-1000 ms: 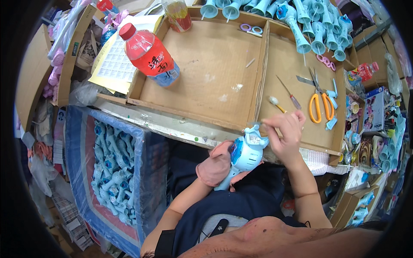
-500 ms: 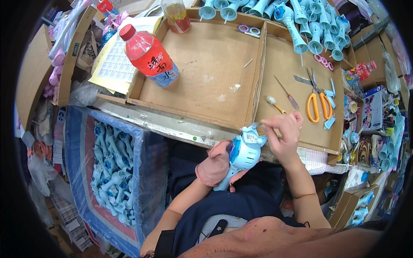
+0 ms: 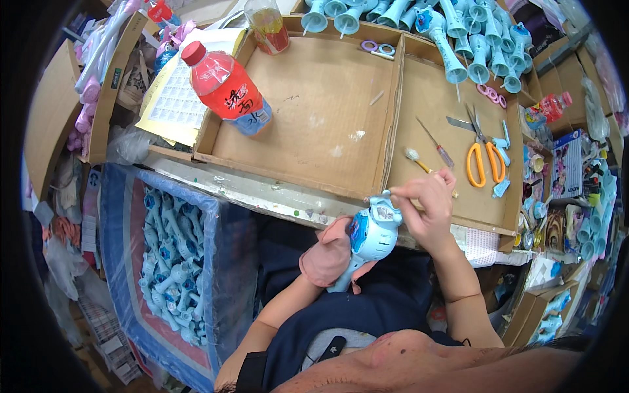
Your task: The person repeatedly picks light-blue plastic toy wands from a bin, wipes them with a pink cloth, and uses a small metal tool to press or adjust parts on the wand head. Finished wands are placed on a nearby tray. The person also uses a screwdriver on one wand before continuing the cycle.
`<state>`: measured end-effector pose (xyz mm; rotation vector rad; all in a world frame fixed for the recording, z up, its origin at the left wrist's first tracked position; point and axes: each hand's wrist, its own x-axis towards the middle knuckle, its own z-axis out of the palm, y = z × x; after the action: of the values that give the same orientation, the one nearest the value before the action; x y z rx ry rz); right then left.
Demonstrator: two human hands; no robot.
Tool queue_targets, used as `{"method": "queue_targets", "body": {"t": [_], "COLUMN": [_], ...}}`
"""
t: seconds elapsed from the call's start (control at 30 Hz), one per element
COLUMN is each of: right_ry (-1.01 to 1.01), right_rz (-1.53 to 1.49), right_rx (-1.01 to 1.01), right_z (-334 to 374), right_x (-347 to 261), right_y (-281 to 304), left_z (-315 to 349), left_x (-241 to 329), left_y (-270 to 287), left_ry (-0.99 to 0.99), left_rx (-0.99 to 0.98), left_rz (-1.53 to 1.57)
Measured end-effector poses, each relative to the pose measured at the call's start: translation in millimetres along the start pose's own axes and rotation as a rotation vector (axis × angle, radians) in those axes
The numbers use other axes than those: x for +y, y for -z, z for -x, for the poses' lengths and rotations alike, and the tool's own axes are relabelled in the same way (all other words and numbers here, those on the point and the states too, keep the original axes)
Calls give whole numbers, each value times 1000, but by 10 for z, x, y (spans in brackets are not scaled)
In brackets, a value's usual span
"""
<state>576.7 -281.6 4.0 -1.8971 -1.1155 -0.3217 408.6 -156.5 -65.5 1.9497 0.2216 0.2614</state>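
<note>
My left hand (image 3: 324,257), in a pink fabric glove, is wrapped around the handle of a light blue plastic toy wand (image 3: 375,237). The wand leans up and to the right, over my lap at the table's near edge. Slots and a dark blue ornament show on its rounded head. At the top of that head, my bare right hand (image 3: 429,208) is closed in a pinch. Whatever small piece lies between its fingertips is too small to make out. Close beyond the right hand lies a white-tipped brush (image 3: 419,159) with a yellowish handle.
Orange-handled scissors (image 3: 486,157) and a screwdriver (image 3: 438,144) lie in the right cardboard tray (image 3: 419,85). A red-labelled bottle (image 3: 229,92) stands by the left tray (image 3: 314,98). Several blue wand parts (image 3: 481,46) are piled behind; more fill a blue-edged bin (image 3: 226,262) at left.
My right hand has shifted slightly down and left, still pinching at the wand's top. The wand has moved only a little in my left hand.
</note>
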Motion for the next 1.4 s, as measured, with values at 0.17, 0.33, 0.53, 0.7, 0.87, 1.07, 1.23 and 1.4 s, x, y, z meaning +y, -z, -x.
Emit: {"method": "queue_targets", "body": {"t": [0.17, 0.33, 0.53, 0.7, 0.87, 1.07, 1.23, 1.4], "right_ry": [-22, -49, -56, -84, -146, -22, -78, -92], "right_rz": [7, -26, -43, -153, 116, -58, 15, 6], "right_rx": [-31, -52, -33, 10, 18, -34, 51, 48], "right_z": [8, 20, 38, 55, 40, 108, 129, 143], "right_x": [18, 28, 35, 26, 50, 22, 34, 51], "right_y": [5, -8, -21, -1, 23, 74, 42, 49], "left_z": [35, 25, 19, -6, 25, -42, -88, -44], "left_x": [-25, -14, -10, 17, 120, 142, 180, 227], "left_y": [-20, -31, -39, -15, 42, 49, 51, 30], "left_ry": [84, 302, 294, 288, 383, 339, 434, 549], "left_rx": [-28, -37, -8, -57, -111, -153, -112, -57], "left_rz": [86, 603, 561, 640, 588, 653, 646, 568]}}
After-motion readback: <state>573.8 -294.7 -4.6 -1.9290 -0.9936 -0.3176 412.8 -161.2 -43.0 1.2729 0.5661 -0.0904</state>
